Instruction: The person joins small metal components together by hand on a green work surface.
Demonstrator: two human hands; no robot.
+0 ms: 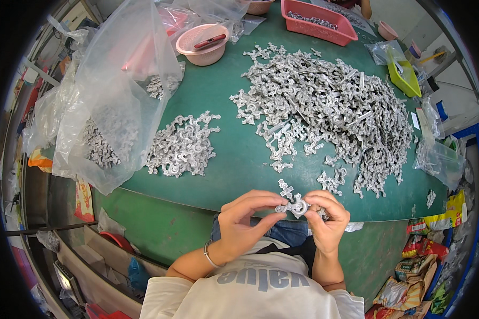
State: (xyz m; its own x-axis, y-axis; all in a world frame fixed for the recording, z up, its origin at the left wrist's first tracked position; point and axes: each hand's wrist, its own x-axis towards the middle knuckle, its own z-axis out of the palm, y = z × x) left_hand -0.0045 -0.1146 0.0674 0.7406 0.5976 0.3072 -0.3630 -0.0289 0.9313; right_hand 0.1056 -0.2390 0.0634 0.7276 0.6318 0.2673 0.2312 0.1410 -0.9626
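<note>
Between my two hands, over the near edge of the green table, is a grey metal cross-shaped casting (pixel 286 189) joined to or overlapping a piece with a ring-shaped part (pixel 299 206). My left hand (pixel 242 223) pinches the left side with thumb and fingertips. From the other side, my right hand (pixel 325 219) grips near the ring with thumb and forefinger. More grey metal shows under my right hand's curled fingers. A large heap of similar castings (pixel 324 101) spreads beyond my hands, with a few loose ones (pixel 331 181) near my right hand.
A smaller pile of castings (pixel 182 146) lies left, beside a clear plastic bag (pixel 117 95) holding more. At the back stand a pink bowl (pixel 203 53) with a red-handled tool (pixel 209 41) and a pink tray (pixel 324 29). A yellow-green bin (pixel 404 77) sits right.
</note>
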